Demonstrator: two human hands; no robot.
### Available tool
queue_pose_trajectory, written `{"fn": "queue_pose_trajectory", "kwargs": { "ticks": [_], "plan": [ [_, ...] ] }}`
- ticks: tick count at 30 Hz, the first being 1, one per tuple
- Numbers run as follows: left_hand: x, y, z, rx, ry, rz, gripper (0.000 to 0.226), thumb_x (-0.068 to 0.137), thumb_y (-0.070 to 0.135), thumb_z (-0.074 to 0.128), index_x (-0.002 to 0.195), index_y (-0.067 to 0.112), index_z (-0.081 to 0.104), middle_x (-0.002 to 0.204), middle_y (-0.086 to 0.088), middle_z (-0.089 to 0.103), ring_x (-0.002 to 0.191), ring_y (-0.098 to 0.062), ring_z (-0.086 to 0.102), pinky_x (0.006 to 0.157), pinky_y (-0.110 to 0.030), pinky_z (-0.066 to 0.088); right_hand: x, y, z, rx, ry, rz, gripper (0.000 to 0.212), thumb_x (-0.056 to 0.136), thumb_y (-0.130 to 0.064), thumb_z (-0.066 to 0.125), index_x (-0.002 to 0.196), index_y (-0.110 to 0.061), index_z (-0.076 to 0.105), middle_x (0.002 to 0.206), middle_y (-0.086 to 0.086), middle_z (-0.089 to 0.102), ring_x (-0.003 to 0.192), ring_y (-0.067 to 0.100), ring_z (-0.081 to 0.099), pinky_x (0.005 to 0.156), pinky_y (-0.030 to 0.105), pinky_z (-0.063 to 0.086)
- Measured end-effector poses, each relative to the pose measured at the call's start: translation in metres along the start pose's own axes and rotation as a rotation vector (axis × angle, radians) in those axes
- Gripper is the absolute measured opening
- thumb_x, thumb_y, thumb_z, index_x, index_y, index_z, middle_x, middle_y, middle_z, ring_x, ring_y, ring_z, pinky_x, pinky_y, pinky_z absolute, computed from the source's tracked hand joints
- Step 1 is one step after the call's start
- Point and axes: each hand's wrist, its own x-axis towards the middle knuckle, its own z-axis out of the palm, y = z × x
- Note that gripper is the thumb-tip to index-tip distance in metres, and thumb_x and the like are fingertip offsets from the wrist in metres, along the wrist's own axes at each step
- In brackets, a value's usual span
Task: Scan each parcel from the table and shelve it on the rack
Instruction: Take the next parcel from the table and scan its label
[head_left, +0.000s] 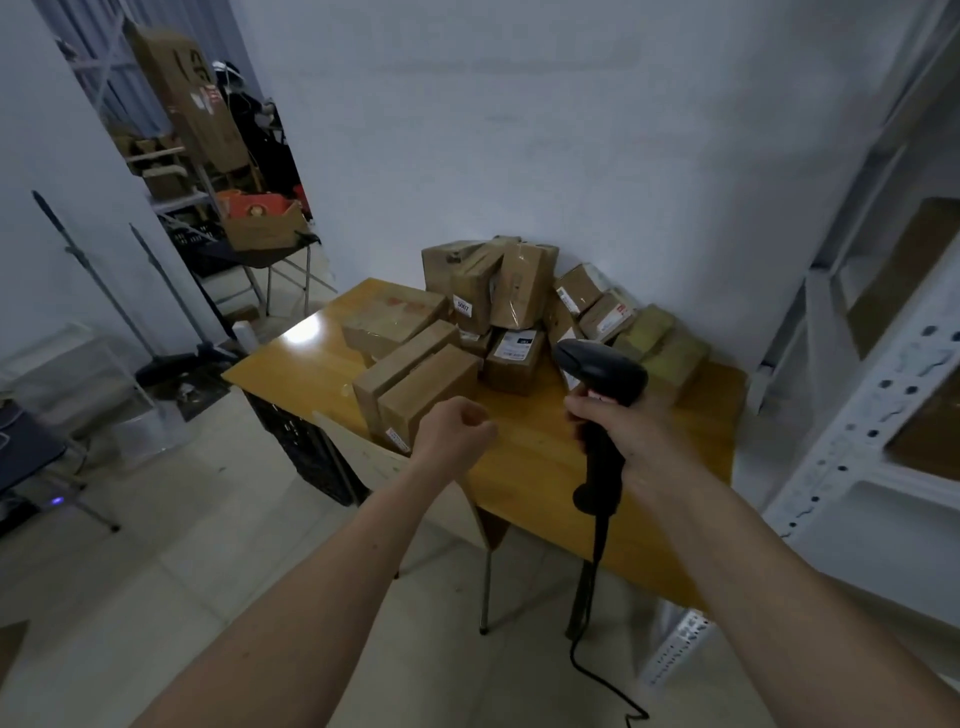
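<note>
Parcel storeroom, small warehouse type. Taped cardboard parcels (498, 301) with shipping labels piled on my wooden tabletop (306, 364), white perforated steel rack (862, 415) on the right holding boxes, barcode scanner (602, 395) in my right hand (623, 431), more cartons (182, 98) stacked through the doorway, bare walls.

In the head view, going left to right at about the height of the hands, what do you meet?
Left hand, curled and holding nothing → black barcode scanner, with the right hand gripping its handle → wooden table, bare edge → white metal rack.
</note>
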Motion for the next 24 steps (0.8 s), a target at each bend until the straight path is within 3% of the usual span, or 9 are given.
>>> {"fn": "queue_pose_trajectory", "kwargs": {
  "ticks": [4, 7, 16, 18, 22, 24],
  "plan": [
    [0.036, -0.018, -0.006, 0.007, -0.040, -0.009, 0.030, 0.092, 0.026, 0.063, 0.120, 0.014, 0.063, 0.114, 0.000, 0.059, 0.101, -0.013, 0.055, 0.083, -0.027, 0.048, 0.035, 0.006, 0.023, -0.004, 0.034, 0.024, 0.012, 0.080, -0.002, 0.072, 0.090, -0.001, 0.066, 0.068, 0.007, 0.066, 0.052, 0.017, 0.059, 0.049, 0.026, 0.049],
    [0.060, -0.025, -0.008, 0.028, -0.073, -0.022, 0.029, 0.093, 0.026, 0.062, 0.119, 0.013, 0.064, 0.116, -0.001, 0.060, 0.099, -0.012, 0.055, 0.081, -0.025, 0.046, 0.058, 0.008, 0.035, 0.017, 0.026, 0.043, 0.010, 0.080, -0.001, 0.071, 0.088, -0.001, 0.065, 0.068, 0.008, 0.065, 0.052, 0.018, 0.058, 0.050, 0.026, 0.048],
    [0.160, -0.016, -0.004, 0.160, -0.125, -0.106, 0.038, 0.094, 0.027, 0.062, 0.128, 0.012, 0.057, 0.124, -0.005, 0.059, 0.110, -0.020, 0.057, 0.095, -0.034, 0.050, 0.150, -0.001, 0.060, 0.015, 0.002, 0.069, 0.012, 0.081, 0.000, 0.070, 0.080, -0.010, 0.063, 0.068, 0.006, 0.066, 0.051, 0.014, 0.059, 0.052, 0.025, 0.049],
    [0.176, -0.020, -0.002, 0.219, -0.131, -0.135, 0.044, 0.093, 0.028, 0.063, 0.132, 0.009, 0.054, 0.124, -0.007, 0.058, 0.108, -0.019, 0.056, 0.092, -0.032, 0.050, 0.168, -0.002, 0.064, -0.005, -0.002, 0.089, 0.009, 0.081, -0.001, 0.070, 0.082, -0.008, 0.065, 0.069, 0.006, 0.066, 0.052, 0.013, 0.059, 0.051, 0.022, 0.049],
    [0.203, -0.042, -0.002, 0.322, -0.172, -0.193, 0.048, 0.089, 0.026, 0.067, 0.131, 0.010, 0.050, 0.102, -0.003, 0.053, 0.091, -0.016, 0.051, 0.081, -0.030, 0.050, 0.194, 0.000, 0.072, -0.014, 0.021, 0.119, 0.008, 0.082, -0.001, 0.069, 0.085, -0.007, 0.065, 0.070, 0.006, 0.064, 0.054, 0.013, 0.058, 0.050, 0.021, 0.049],
    [0.216, -0.055, -0.003, 0.360, -0.203, -0.219, 0.059, 0.086, 0.027, 0.071, 0.136, 0.011, 0.044, 0.114, -0.006, 0.055, 0.102, -0.020, 0.053, 0.080, -0.028, 0.046, 0.202, 0.001, 0.076, -0.015, 0.029, 0.155, 0.008, 0.083, -0.001, 0.069, 0.088, -0.005, 0.066, 0.071, 0.007, 0.064, 0.056, 0.014, 0.058, 0.053, 0.022, 0.049]
  ]
}}
